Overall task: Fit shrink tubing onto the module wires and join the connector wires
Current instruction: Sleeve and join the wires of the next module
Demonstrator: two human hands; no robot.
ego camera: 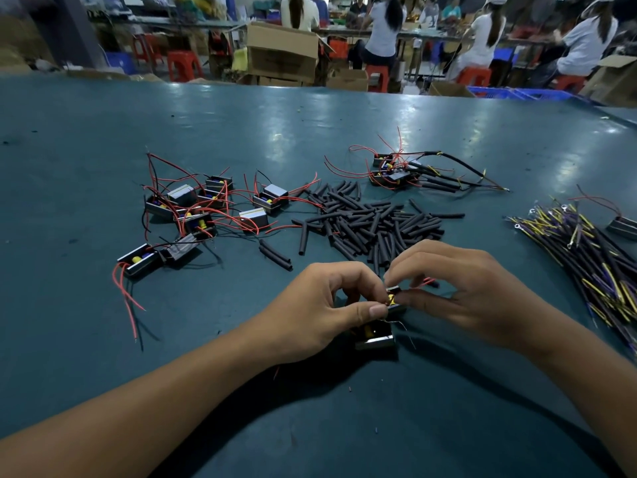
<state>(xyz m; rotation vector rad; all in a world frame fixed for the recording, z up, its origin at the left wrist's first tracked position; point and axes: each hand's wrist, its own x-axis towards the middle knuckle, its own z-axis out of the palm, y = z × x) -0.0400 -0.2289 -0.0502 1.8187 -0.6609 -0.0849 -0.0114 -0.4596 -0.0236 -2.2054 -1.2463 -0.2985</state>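
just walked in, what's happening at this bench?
A person is working a small module at the near edge of the green table. The left hand and the right hand both pinch at its wires, fingertips nearly meeting above it. A pile of black shrink tubing pieces lies just beyond, loose modules with red wires to the left, a few finished assemblies farther back, and a bundle of connector wires on the right.

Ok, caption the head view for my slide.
Both hands, left hand and right hand, pinch a small black module on the teal table.
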